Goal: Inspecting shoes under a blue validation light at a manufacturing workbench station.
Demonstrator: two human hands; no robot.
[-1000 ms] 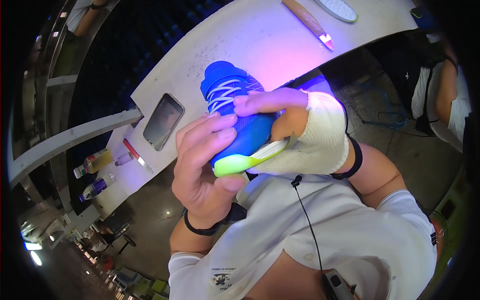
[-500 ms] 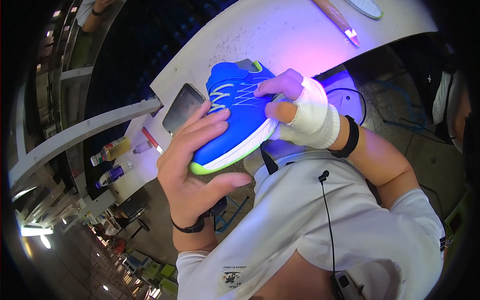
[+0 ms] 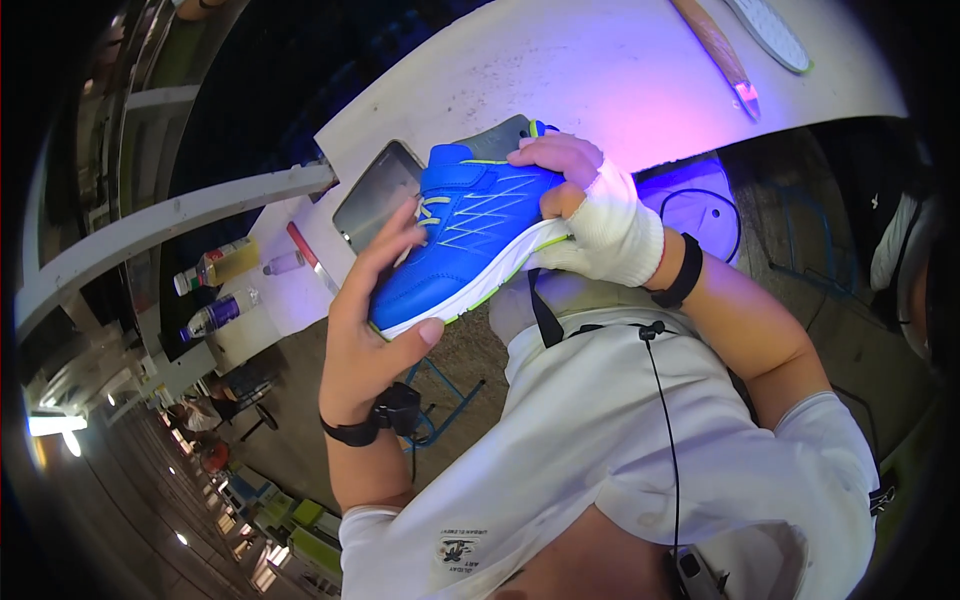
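A blue sports shoe [image 3: 455, 225] with pale laces and a white sole edged in lime is held up between my two hands, its side turned toward me. My left hand [image 3: 365, 310], bare, grips the toe, with the thumb low on the sole edge and the fingers by the laces. At the heel end my right hand [image 3: 605, 220], in a white fingerless glove, holds the shoe with curled fingertips on the collar. Behind the laces a dark phone [image 3: 375, 200] lies on the white table [image 3: 440, 95].
At the table's far right lie a wooden-handled tool [image 3: 708, 40] and a pale shoe sole [image 3: 768, 32]. On the left are a red-handled knife [image 3: 303, 247], a yellowish bottle [image 3: 228, 262] and a purple-labelled bottle [image 3: 212, 315]. A metal bar [image 3: 190, 205] crosses nearby.
The shoe has turned so more of its side and white sole face me. My left thumb has come onto the sole edge; my right fingers have moved up to the collar.
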